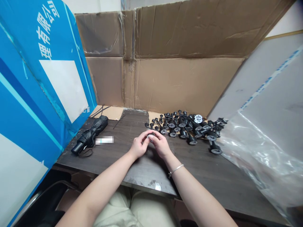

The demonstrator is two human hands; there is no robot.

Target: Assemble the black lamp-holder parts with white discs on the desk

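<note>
Both hands meet over the middle of the dark table (151, 164), fingertips together around one small round part (150, 136) with a grey face and a dark edge. My left hand (140, 145) grips it from the left, thumb and fingers curved round it. On the other side, my right hand (161, 144) has its thumb and fingers pressed to the same part. The fingers hide most of it. Just beyond and to the right lies a pile of black parts (183, 124) with round grey ends.
A folded black umbrella (91, 134) lies at the left beside a small blurred white item (104, 140). Cardboard (184, 82) stands behind the table, a blue panel (78, 63) on the left. Clear plastic sheeting (258, 151) covers the right side.
</note>
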